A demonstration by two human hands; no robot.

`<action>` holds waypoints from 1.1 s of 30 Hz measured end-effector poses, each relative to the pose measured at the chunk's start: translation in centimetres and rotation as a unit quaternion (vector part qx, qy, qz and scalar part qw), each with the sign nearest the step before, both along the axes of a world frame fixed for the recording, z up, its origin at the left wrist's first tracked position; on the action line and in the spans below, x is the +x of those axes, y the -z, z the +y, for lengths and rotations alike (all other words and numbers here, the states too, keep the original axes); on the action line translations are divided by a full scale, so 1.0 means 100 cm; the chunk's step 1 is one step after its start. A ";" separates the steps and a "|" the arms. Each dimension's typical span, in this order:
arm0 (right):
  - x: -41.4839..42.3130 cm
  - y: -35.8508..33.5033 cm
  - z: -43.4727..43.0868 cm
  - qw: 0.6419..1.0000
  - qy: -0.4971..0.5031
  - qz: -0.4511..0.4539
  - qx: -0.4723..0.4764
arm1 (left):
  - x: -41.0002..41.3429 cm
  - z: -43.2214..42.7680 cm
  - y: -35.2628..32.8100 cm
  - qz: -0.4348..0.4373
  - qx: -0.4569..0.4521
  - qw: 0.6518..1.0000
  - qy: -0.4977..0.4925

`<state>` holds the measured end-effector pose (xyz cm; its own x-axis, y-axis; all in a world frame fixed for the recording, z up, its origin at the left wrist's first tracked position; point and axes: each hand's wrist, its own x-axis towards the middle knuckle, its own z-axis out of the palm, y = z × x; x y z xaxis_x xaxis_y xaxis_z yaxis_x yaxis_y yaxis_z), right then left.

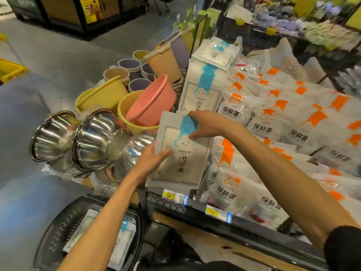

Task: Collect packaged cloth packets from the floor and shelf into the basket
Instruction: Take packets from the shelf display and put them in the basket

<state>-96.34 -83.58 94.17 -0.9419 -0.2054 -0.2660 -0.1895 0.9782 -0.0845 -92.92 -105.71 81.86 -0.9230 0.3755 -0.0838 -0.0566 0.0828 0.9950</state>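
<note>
Item: cloth packet (180, 153), above the shelf (244, 230) lip, pinched by fingers of my left hand (151, 163) and right hand (208, 125); risk I judged: glossy wrap slipping, missing the basket (58, 231) at 7 o'clock.

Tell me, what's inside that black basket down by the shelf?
White cloth packets with blue stripes lie inside the basket. The left forearm crosses over it and covers their middle, so their count and anything beneath cannot be seen.

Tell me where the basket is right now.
In the head view it is at the lower left: the basket sits below the steel bowls, left of the shelf, with packets inside.
</note>
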 end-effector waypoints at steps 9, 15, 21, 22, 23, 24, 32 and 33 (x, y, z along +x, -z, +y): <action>-0.001 -0.005 0.018 0.995 0.039 -0.029 -0.082 | -0.005 0.019 0.012 -0.001 0.039 0.998 -0.044; -0.027 0.006 0.029 0.990 0.074 -0.048 -0.112 | -0.025 0.015 0.032 0.011 -0.025 0.993 -0.114; -0.059 0.022 0.028 0.991 0.083 -0.045 -0.092 | -0.025 -0.016 0.095 0.072 -0.304 0.943 -0.113; -0.064 0.024 0.029 0.991 0.085 -0.045 -0.090 | -0.024 -0.020 0.103 0.083 -0.347 0.929 -0.099; -0.070 0.027 0.030 0.991 0.088 -0.042 -0.089 | -0.022 -0.022 0.111 0.081 -0.374 0.921 -0.080; -0.076 0.029 0.030 0.992 0.089 -0.037 -0.087 | -0.019 -0.022 0.117 0.070 -0.390 0.916 -0.061; -0.115 0.067 0.031 0.995 0.099 -0.017 -0.022 | -0.009 -0.015 0.137 0.080 -0.473 0.873 -0.091; -0.118 0.073 0.033 0.994 0.103 -0.014 -0.015 | -0.010 -0.014 0.137 0.075 -0.475 0.872 -0.091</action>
<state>-108.14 -80.30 86.86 -0.9569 -0.0164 -0.2898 0.0185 0.9930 -0.1171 -93.93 -107.15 68.12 -0.9875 0.0496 -0.1498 -0.0289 0.8766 0.4804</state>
